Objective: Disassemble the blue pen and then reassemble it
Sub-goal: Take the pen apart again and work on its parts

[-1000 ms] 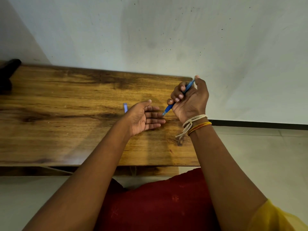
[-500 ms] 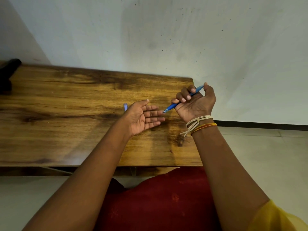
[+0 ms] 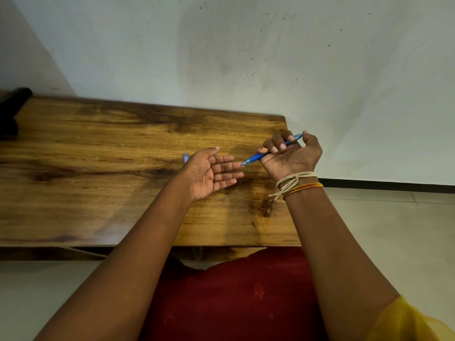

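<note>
Right hand [image 3: 291, 156] grips the blue pen [image 3: 261, 156] near the table [image 3: 98, 168] right edge; left hand [image 3: 209, 173] lies open-palmed, fingers released.

bare tabletop [image 3: 86, 168] left of hands

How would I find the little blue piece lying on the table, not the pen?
Start at the long wooden table against the pale wall. Find the open left hand held palm-up over it. Just behind that hand's wrist side, a small blue piece pokes out on the wood; unlike the blue pen in the right hand, nobody holds it.
</note>
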A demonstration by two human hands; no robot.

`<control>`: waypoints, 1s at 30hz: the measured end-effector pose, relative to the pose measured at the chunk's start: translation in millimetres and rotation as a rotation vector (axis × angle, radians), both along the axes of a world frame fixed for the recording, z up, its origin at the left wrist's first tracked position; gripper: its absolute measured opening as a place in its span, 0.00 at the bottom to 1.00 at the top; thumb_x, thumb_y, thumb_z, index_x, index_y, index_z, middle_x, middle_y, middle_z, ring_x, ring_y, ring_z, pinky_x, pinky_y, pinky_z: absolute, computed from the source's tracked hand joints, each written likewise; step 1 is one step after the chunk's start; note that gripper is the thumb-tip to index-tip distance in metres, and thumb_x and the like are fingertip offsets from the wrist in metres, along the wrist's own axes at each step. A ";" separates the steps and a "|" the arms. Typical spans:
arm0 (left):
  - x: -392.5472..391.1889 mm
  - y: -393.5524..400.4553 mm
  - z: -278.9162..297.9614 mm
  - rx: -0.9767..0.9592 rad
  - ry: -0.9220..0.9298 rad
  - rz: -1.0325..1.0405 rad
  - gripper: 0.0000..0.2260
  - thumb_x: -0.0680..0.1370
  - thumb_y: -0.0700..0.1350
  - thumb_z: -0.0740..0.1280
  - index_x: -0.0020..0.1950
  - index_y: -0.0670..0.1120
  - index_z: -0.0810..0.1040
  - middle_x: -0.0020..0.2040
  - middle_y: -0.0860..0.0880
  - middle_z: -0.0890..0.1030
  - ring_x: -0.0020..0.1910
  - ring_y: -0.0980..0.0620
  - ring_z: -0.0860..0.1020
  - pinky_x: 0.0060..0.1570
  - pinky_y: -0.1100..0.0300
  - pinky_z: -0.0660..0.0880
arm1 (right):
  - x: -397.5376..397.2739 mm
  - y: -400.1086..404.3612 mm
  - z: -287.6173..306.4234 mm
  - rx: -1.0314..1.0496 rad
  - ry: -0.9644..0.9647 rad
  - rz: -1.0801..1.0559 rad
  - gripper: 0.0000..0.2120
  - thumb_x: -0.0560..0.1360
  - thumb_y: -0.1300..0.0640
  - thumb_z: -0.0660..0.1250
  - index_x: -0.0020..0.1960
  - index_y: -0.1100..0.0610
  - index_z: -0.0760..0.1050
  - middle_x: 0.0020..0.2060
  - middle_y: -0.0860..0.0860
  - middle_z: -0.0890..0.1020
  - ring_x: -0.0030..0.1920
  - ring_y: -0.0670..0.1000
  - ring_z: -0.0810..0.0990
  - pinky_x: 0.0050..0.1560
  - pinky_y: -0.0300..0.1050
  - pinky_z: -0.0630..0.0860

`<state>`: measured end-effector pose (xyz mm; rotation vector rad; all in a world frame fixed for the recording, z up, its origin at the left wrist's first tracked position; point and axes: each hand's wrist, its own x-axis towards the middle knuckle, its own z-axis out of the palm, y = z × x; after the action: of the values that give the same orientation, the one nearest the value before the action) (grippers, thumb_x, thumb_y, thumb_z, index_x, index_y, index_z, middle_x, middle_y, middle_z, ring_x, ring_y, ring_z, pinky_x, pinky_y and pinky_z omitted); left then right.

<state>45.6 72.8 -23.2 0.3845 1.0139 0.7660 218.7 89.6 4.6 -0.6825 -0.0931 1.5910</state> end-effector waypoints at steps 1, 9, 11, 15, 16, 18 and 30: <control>-0.1 -0.2 0.0 0.001 0.000 0.001 0.20 0.82 0.52 0.55 0.59 0.38 0.76 0.45 0.41 0.85 0.44 0.43 0.85 0.38 0.57 0.82 | -0.3 -0.3 0.4 0.002 0.001 0.000 0.19 0.74 0.44 0.50 0.31 0.55 0.62 0.22 0.50 0.62 0.25 0.50 0.60 0.35 0.43 0.60; 0.2 -1.4 -1.0 0.046 0.081 -0.037 0.19 0.82 0.52 0.54 0.57 0.40 0.77 0.44 0.42 0.86 0.43 0.43 0.85 0.41 0.57 0.81 | -9.0 -4.2 15.7 0.075 -0.208 0.114 0.22 0.76 0.43 0.51 0.29 0.56 0.61 0.21 0.50 0.60 0.26 0.49 0.57 0.33 0.43 0.58; 1.4 -2.0 -1.1 0.069 0.118 -0.050 0.19 0.82 0.52 0.54 0.58 0.40 0.76 0.44 0.41 0.86 0.43 0.44 0.85 0.42 0.57 0.80 | -14.6 -4.2 20.9 0.109 -0.360 0.147 0.22 0.77 0.45 0.49 0.28 0.56 0.60 0.20 0.49 0.60 0.26 0.49 0.56 0.32 0.43 0.58; 3.0 -2.7 -0.1 0.083 0.148 -0.034 0.19 0.82 0.52 0.54 0.59 0.40 0.75 0.47 0.40 0.84 0.44 0.44 0.84 0.43 0.56 0.80 | -25.2 -6.4 24.1 0.155 -0.521 0.235 0.25 0.79 0.43 0.48 0.29 0.57 0.61 0.20 0.49 0.60 0.24 0.49 0.56 0.31 0.43 0.57; 3.1 -2.8 0.2 0.083 0.150 -0.033 0.19 0.82 0.52 0.54 0.60 0.39 0.75 0.49 0.39 0.84 0.45 0.44 0.83 0.43 0.55 0.79 | -25.9 -6.7 24.1 0.165 -0.543 0.242 0.25 0.80 0.44 0.48 0.29 0.57 0.61 0.20 0.49 0.60 0.24 0.49 0.55 0.31 0.43 0.56; 3.0 -3.2 1.1 0.080 0.151 -0.034 0.19 0.83 0.52 0.54 0.61 0.39 0.74 0.50 0.39 0.83 0.46 0.43 0.83 0.45 0.54 0.79 | -26.4 -6.9 23.7 0.176 -0.563 0.248 0.24 0.80 0.46 0.48 0.28 0.56 0.61 0.20 0.49 0.60 0.24 0.49 0.55 0.32 0.44 0.56; 4.2 -3.9 1.3 0.068 0.153 -0.024 0.19 0.82 0.52 0.54 0.59 0.39 0.75 0.46 0.39 0.84 0.43 0.44 0.84 0.43 0.56 0.80 | -27.8 -8.1 23.0 0.221 -0.573 0.278 0.25 0.80 0.45 0.49 0.29 0.57 0.63 0.20 0.49 0.62 0.26 0.49 0.56 0.32 0.44 0.58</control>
<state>49.8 68.9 -21.8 0.5191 1.1264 0.7597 191.0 81.5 27.5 -0.9623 -0.8030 1.5701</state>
